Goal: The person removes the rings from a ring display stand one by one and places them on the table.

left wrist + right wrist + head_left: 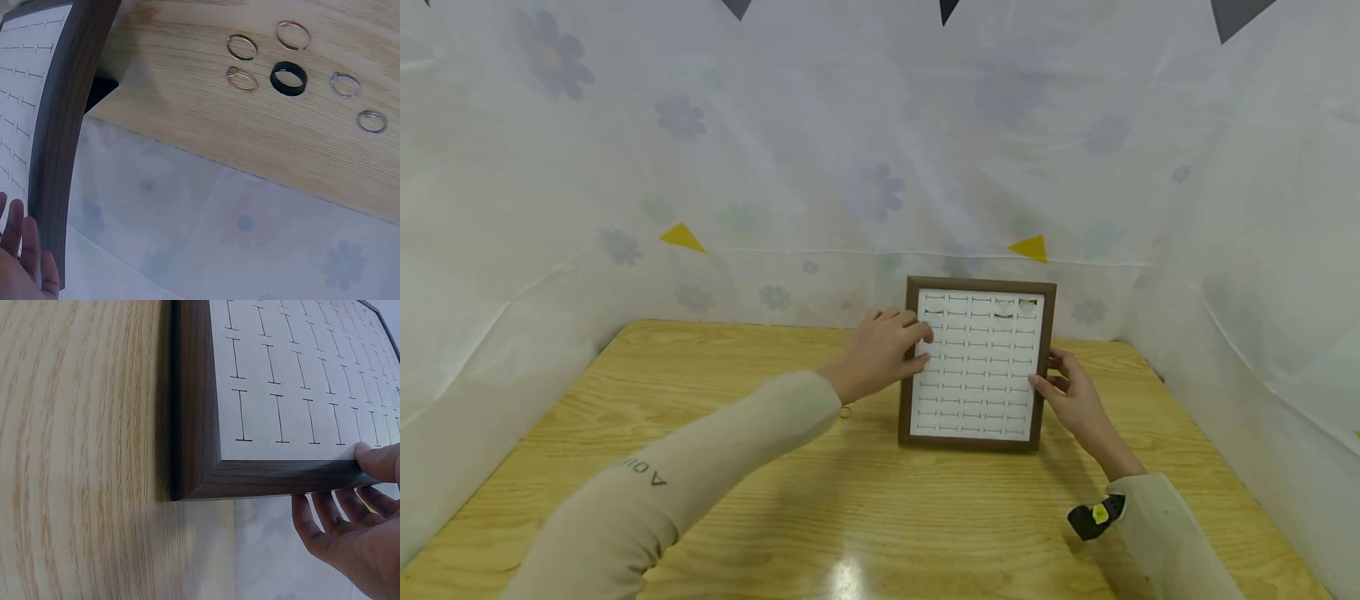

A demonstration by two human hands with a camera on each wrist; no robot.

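A brown-framed ring display board (976, 285) with a white slotted insert stands tilted on the wooden table (700, 400). Two rings (1015, 308) sit in its top right slots. My left hand (891, 348) lies at the board's left edge, its fingers (22, 250) fairly straight over the frame (59, 156) and insert. My right hand (1071, 392) holds the right edge, with the thumb (378, 459) on the front of the frame (281, 475) and the other fingers behind it. Several loose rings lie on the table (281, 137) in the left wrist view, among them a black ring (288, 79).
White flowered sheeting (865, 192) walls in the table at the back and on both sides. One small ring (845, 411) lies on the table under my left wrist. A black and yellow device (1097, 515) is strapped to my right wrist.
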